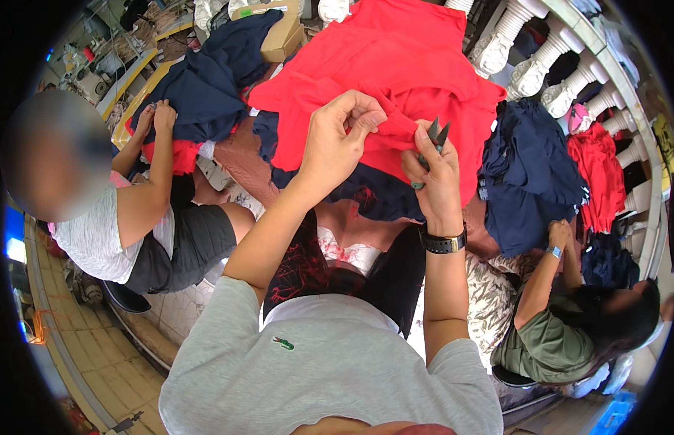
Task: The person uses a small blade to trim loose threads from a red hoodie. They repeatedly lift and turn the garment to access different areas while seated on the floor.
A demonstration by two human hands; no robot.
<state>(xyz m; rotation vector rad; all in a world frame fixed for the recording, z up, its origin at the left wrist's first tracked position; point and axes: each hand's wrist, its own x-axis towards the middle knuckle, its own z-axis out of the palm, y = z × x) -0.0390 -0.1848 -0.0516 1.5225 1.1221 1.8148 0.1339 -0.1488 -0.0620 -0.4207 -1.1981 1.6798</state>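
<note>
A large red garment [329,80] is spread in front of me over dark navy cloth [377,192]. My left hand [344,134] is closed in a pinch of thumb and fingers at an edge of the red garment; the fingertips hide how much cloth is between them. My right hand [437,174] is wrapped round small thread snips [436,138], whose pointed blades stick up past the thumb, slightly apart. The thumb and fingers of that hand also meet the red edge, so a short stretch of it runs between my two hands.
At left, a person's hands [157,119] hold navy cloth [206,80]. At right, another person's hands [559,235] are beside a navy garment pile [529,167]. Red garments [598,174] lie beyond it, by white balusters [529,76]. A cardboard box [282,36] stands behind.
</note>
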